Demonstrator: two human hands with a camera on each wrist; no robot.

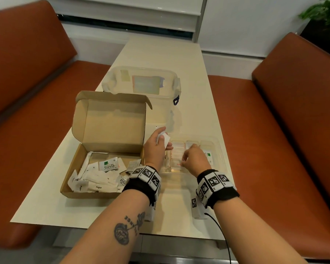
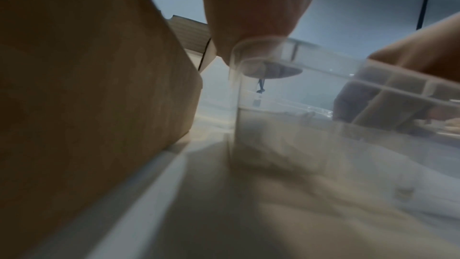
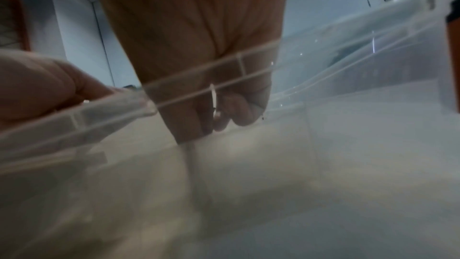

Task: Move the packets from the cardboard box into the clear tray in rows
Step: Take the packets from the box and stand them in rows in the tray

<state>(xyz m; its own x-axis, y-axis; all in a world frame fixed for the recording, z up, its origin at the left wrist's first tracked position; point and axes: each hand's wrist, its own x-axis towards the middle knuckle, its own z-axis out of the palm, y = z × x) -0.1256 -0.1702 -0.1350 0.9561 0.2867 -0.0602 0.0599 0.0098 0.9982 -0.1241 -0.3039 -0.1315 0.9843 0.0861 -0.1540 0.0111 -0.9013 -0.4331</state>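
Observation:
The open cardboard box (image 1: pixel 111 128) stands left of centre, and its base holds several loose white packets (image 1: pixel 95 178). My left hand (image 1: pixel 159 141) hovers between the box and the clear tray (image 1: pixel 220 149), gripping a small bunch of white packets (image 1: pixel 167 141). My right hand (image 1: pixel 187 159) reaches down into the tray's middle compartment, fingers curled. In the right wrist view, a thin white packet edge (image 3: pixel 213 95) shows pinched between those fingers (image 3: pixel 196 121). Packets lie in rows (image 1: pixel 177 149) inside the tray, and a Stevia packet (image 1: pixel 208 155) sits in its right compartment.
A large clear lidded bin (image 1: pixel 141 80) stands behind the box on the cream table (image 1: pixel 160 206). Orange benches (image 1: pixel 274 130) run along both sides. In the left wrist view the box wall (image 2: pixel 87 86) and the tray corner (image 2: pixel 248 105) stand close together.

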